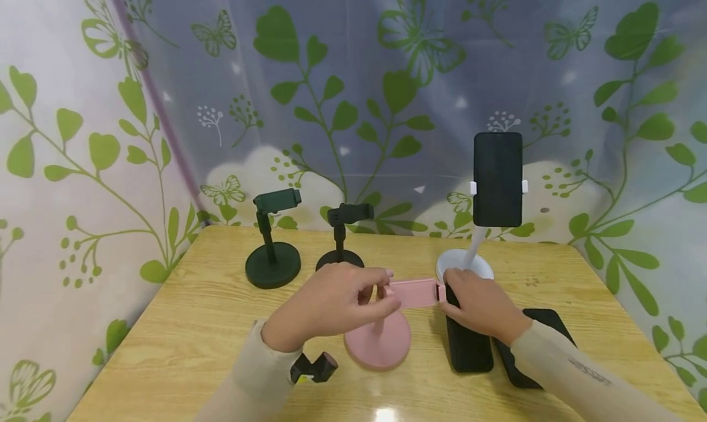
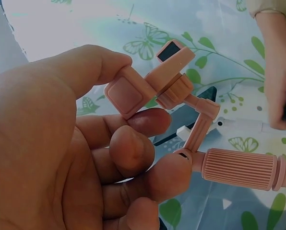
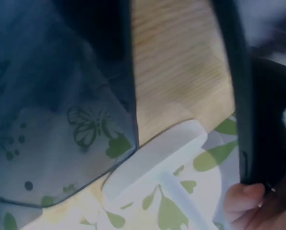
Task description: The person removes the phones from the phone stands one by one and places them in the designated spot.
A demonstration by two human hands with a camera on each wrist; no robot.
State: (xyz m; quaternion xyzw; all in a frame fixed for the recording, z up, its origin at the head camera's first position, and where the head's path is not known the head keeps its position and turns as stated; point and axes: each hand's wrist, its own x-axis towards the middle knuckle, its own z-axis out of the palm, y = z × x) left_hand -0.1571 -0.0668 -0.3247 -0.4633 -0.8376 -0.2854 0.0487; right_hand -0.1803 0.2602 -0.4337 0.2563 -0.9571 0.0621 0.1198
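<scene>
A pink phone stand [image 1: 378, 342] stands upright on the table, its holder [image 1: 417, 293] turned sideways. My left hand [image 1: 337, 302] pinches the left end of that holder; in the left wrist view the thumb lies on one side of the pink end block [image 2: 125, 95] and the index fingertip on the other. My right hand [image 1: 485, 304] grips the upper end of a black phone [image 1: 469, 346], just right of the holder. In the right wrist view my fingertips [image 3: 246, 196] touch the phone's edge [image 3: 241, 120]. A second dark phone [image 1: 519, 364] lies partly under my right forearm.
Behind stand a dark green phone stand [image 1: 273, 265] and a black one [image 1: 339, 257], partly hidden by my left hand. At the back right a white stand [image 1: 448, 264] holds an upright phone [image 1: 498, 180]. A patterned curtain [image 1: 353, 103] surrounds the wooden table [image 1: 182, 324].
</scene>
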